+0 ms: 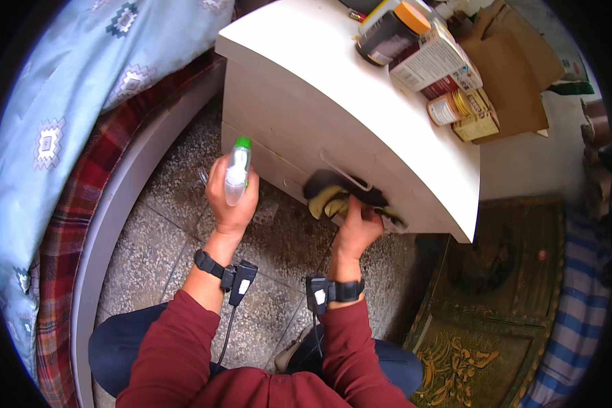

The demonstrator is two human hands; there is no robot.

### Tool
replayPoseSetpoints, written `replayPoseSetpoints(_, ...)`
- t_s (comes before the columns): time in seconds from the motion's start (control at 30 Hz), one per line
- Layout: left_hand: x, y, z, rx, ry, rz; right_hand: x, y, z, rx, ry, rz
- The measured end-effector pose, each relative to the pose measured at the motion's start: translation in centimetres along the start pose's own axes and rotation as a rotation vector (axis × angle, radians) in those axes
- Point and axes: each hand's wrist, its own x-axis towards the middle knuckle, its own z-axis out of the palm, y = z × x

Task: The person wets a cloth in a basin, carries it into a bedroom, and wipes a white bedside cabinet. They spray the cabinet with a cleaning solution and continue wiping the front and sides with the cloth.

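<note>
My left hand [230,191] is closed around a clear spray bottle [237,173] with a green top, held upright in front of the cabinet. In my right hand [361,229] is a black and yellow cloth [336,199], bunched up and partly blurred. The cloth lies against the front of a white drawer cabinet [285,120], just below its pale handle [344,171]. My fingers cover part of the cloth. Both wrists carry a black strap with a small boxed device and a cable.
On the cabinet top [306,46] stand a dark jar with an orange lid [395,35], several boxes, a small jar [449,107] and an open cardboard carton [510,71]. A bed with a blue cover [76,102] borders the left. At right is a dark painted chest [459,352]. Speckled tile [148,250] lies below.
</note>
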Motion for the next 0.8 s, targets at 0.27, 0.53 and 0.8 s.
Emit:
replayPoseSetpoints(0.27, 0.4, 1.1, 1.1, -0.046, 0.031, 0.017, -0.4, 3.2, -0.8, -0.106, 0.069, 0.103)
replayPoseSetpoints(0.53, 0.1, 0.9, 1.1, -0.048, 0.009, 0.007, 2.9, -1.7, -8.9, 0.092, 0.554, 0.045)
replayPoseSetpoints(0.8, -0.7, 0.0, 1.5, -0.049, -0.017, 0.014, 1.5, 0.0, -4.9, -0.212, 0.524, -0.218)
